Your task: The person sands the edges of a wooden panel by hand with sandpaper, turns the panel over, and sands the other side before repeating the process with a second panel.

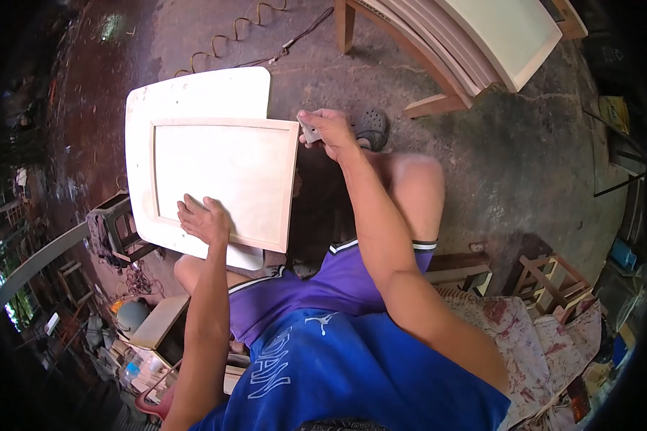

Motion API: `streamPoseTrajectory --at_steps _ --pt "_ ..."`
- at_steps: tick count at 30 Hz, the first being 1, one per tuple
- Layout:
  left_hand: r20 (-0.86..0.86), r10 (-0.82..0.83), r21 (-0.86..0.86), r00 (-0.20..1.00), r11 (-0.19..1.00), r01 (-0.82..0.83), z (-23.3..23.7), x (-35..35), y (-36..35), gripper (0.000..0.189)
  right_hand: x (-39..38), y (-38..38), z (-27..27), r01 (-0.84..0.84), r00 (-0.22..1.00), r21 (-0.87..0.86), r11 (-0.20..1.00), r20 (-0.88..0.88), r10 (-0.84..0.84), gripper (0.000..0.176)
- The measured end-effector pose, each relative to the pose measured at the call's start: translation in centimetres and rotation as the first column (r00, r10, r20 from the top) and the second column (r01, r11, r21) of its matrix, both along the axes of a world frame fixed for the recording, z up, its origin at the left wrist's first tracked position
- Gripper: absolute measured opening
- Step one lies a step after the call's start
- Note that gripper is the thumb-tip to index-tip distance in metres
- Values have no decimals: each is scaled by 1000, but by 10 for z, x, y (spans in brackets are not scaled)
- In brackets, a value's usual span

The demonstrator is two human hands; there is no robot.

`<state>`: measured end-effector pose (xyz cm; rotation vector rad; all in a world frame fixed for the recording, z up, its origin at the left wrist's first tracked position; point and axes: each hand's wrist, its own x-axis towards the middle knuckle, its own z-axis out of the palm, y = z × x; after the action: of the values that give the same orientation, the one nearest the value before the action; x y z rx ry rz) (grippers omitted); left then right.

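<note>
Above a stained concrete floor point(496, 151), the open left hand point(205, 219) steadies by its frame a pale wooden framed panel point(226, 172), likely light and stiff; the right hand point(329, 129) pinches a small grey scrap point(309, 132).

The stained concrete floor point(496, 165) carries a coiled cord point(237, 32) at the far side, a wooden rack point(438, 100) with its legs planted beside it, and a grey clog point(372, 129) near the middle. A dark stool point(118, 230) stands at the left and small wooden stools point(553, 276) at the right. A pale board point(194, 93) bears a framed panel point(223, 179), lying flat on it.
</note>
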<state>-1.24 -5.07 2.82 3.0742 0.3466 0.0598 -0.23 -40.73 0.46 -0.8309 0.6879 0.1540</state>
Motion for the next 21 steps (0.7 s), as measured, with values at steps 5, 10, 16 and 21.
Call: streamPoseTrajectory --at_steps 5,10,16,21 --pt "-23 4 -4 1000 1000 -4 1 0 1 69 5 -1 -20 -19 999 27 999 -35 20 32" --pt "5 -4 21 1000 1000 4 0 -2 2 67 2 -3 -10 -67 997 146 987 -34 73 32" --pt "14 -16 -6 1000 1000 16 0 2 1 68 -1 1 -9 30 998 283 959 -65 -12 31" --pt "43 -15 1 999 1000 15 0 0 0 67 -3 1 -27 -38 986 -182 982 -167 7 33"
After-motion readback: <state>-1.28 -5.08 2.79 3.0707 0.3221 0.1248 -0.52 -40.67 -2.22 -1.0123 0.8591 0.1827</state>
